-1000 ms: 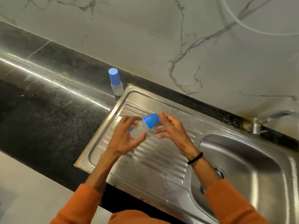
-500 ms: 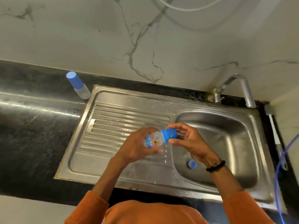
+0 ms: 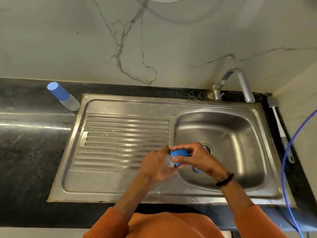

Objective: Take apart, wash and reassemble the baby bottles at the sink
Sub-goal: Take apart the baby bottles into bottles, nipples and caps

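Right hand (image 3: 197, 158) has its fingers (image 3: 180, 148) and thumb curled round the blue cap (image 3: 180, 154), pinching it from both sides. Left hand (image 3: 156, 166) wraps the clear bottle (image 3: 169, 161) from the other end, fingers closed round the body, so only a sliver of plastic with a bit of print shows between the two hands. Bottle lies roughly sideways, cap pointing to the right hand. The pair of hands hangs right over the edge where the ribbed drainboard (image 3: 123, 136) meets the basin (image 3: 223, 134), the right hand over the basin side. Just under the right wrist, down in the basin, a small blue part (image 3: 197, 170) peeks out, mostly hidden, can't tell what it is. The drain (image 3: 208, 148) sits just behind the right hand. A black band (image 3: 224, 179) circles the right wrist; orange sleeves (image 3: 109, 224) come in from the bottom. Further out: the tap (image 3: 240, 83) arches over the basin's back corner. A second bottle (image 3: 63, 96), blue cap on, stands on the dark bench (image 3: 30, 152) just beside the sink's back left corner, well apart from the hands. A brush (image 3: 279, 127) lies along the sink's right edge, with a blue hose (image 3: 285, 169) looping beside it.
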The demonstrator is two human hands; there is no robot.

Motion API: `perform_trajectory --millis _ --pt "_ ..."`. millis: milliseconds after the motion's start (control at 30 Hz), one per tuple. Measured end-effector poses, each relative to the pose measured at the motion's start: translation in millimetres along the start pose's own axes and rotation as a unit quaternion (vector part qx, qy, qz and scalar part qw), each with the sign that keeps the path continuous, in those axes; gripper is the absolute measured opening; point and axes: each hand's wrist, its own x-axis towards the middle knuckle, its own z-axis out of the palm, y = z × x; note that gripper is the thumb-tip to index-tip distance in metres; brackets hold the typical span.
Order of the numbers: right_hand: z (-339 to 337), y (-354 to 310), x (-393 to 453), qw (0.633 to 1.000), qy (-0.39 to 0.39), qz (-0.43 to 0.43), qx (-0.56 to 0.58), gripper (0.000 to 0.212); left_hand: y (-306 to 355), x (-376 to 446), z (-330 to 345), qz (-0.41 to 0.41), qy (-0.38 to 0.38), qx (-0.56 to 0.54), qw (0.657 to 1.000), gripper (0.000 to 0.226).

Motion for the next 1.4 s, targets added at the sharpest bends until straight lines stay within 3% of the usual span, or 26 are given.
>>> perform_trajectory --millis 167,267,400,500,633,733,833,933,1033,1167,1333,1400 --pt "2 10 -5 0.999 0.048 -0.016 0.007 0.045 4 -2 5 -0.046 -0.016 -0.038 0.998 0.067" --pt "3 14 -7 0.998 0.061 -0.018 0.015 0.046 1 -1 4 -0.027 -0.028 -0.063 0.997 0.07" --pt "-14 23 -5 0.986 0.001 0.038 0.163 0.042 -7 2 7 0.023 -0.043 -0.108 0.993 0.053" --pt "-24 36 -3 0.973 -0.031 0.085 0.213 0.047 -9 0 15 0.026 -0.069 -0.12 0.99 0.053" --pt "-22 57 2 0.948 0.01 0.137 0.288 0.056 -8 -2 22 -0.018 -0.085 -0.075 0.993 0.065" --pt "-16 69 8 0.919 0.085 0.153 0.353 0.05 -7 -5 27 -0.096 -0.101 -0.054 0.989 0.069" --pt "-17 76 16 0.868 0.185 0.158 0.433 0.037 -6 -6 29 -0.153 -0.121 -0.082 0.977 0.08" --pt "-20 87 27 0.841 0.276 0.219 0.41 0.026 -3 -3 25 -0.174 -0.144 -0.163 0.96 0.073" --pt "-16 100 35 0.817 0.333 0.271 0.384 0.045 1 -2 25 -0.157 -0.158 -0.245 0.944 0.052" --pt "-7 112 38 0.813 0.343 0.313 0.351 0.05 1 -7 27 -0.183 -0.184 -0.294 0.92 0.064" --pt "-8 123 35 0.815 0.341 0.325 0.338 0.048 -1 -6 29 -0.158 -0.176 -0.318 0.918 0.057" --pt "-10 122 29 0.831 0.344 0.323 0.293 0.046 -1 -4 29 -0.157 -0.171 -0.324 0.917 0.063"
